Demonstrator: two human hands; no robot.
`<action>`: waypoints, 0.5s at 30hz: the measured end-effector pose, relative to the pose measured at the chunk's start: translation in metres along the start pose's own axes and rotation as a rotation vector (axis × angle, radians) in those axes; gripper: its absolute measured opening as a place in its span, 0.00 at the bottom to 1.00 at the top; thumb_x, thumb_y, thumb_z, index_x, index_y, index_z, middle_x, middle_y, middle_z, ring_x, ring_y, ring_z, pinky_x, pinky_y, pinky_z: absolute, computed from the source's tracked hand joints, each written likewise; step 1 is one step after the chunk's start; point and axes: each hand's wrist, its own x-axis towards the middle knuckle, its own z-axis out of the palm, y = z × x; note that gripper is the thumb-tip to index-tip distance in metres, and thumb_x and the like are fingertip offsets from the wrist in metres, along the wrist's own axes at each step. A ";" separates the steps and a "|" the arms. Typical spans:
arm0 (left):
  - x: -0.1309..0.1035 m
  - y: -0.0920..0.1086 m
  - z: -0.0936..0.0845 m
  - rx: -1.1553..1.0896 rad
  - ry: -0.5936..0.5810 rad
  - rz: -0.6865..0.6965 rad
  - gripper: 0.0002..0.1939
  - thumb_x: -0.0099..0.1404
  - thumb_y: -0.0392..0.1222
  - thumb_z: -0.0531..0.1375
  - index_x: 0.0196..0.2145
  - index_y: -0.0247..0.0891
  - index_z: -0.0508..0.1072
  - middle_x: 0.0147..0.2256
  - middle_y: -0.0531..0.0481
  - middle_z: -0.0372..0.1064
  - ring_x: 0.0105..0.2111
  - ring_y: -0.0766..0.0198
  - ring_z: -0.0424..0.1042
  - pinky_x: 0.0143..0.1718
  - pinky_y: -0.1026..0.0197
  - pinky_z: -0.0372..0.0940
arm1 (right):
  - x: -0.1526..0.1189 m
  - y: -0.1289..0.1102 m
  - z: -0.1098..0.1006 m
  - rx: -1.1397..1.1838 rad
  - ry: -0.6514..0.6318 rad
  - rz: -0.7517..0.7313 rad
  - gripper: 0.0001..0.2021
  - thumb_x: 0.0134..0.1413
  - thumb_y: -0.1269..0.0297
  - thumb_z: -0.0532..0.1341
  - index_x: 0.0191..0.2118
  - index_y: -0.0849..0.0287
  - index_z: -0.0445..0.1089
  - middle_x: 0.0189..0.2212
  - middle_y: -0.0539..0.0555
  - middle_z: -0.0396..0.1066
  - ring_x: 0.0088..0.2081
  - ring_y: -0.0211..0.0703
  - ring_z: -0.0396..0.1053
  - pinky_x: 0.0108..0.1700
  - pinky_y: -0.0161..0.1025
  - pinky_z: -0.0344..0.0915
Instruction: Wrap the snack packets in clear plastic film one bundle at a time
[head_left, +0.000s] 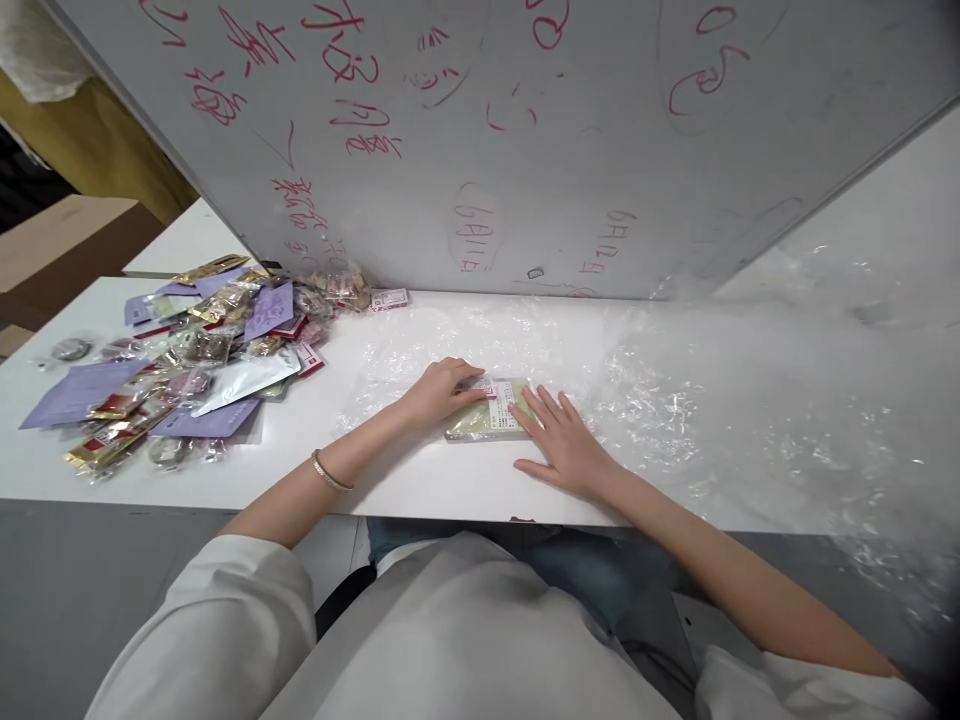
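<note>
On the white table in front of me lies a flat green package [478, 421] with a white and red label on its top. My left hand [439, 392] rests at its left end, fingers stretched along the far edge and the thumb apart, reaching over the top. My right hand [564, 440] lies over the right end with fingers spread and the thumb on the table side. Clear plastic film [390, 345] spreads beneath and around the package. Whether film also covers its top is hard to tell.
A heap of small packets [217, 350], purple, gold and clear, covers the left of the table. Behind stands a whiteboard [540, 170] with red handwriting. More clear film [787, 400] billows over the right side and edge. A cardboard box [67, 245] is at far left.
</note>
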 end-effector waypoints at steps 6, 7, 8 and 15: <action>0.000 -0.002 0.005 -0.051 0.015 -0.018 0.17 0.72 0.44 0.54 0.55 0.39 0.72 0.40 0.45 0.76 0.47 0.54 0.70 0.51 0.47 0.65 | 0.004 0.016 -0.010 -0.011 0.000 -0.034 0.35 0.62 0.66 0.53 0.72 0.62 0.43 0.68 0.65 0.53 0.68 0.60 0.54 0.63 0.59 0.57; -0.001 -0.002 0.005 -0.021 0.042 -0.006 0.17 0.73 0.44 0.53 0.56 0.38 0.71 0.42 0.44 0.76 0.48 0.53 0.70 0.51 0.47 0.65 | 0.005 0.020 -0.012 0.001 0.000 -0.050 0.36 0.60 0.70 0.52 0.73 0.62 0.42 0.67 0.64 0.55 0.67 0.58 0.56 0.62 0.58 0.60; -0.005 -0.002 0.003 0.023 0.091 0.017 0.17 0.73 0.43 0.52 0.56 0.38 0.70 0.44 0.42 0.75 0.50 0.53 0.70 0.52 0.45 0.65 | 0.006 0.025 -0.014 0.011 -0.001 -0.062 0.37 0.59 0.73 0.51 0.73 0.61 0.41 0.67 0.63 0.57 0.65 0.57 0.59 0.60 0.57 0.62; -0.053 0.011 -0.014 0.269 -0.051 0.403 0.34 0.68 0.51 0.59 0.66 0.40 0.55 0.66 0.34 0.53 0.66 0.44 0.54 0.62 0.43 0.57 | 0.016 0.031 -0.034 -0.006 0.006 -0.184 0.38 0.51 0.77 0.56 0.69 0.60 0.54 0.68 0.62 0.55 0.68 0.58 0.53 0.66 0.63 0.51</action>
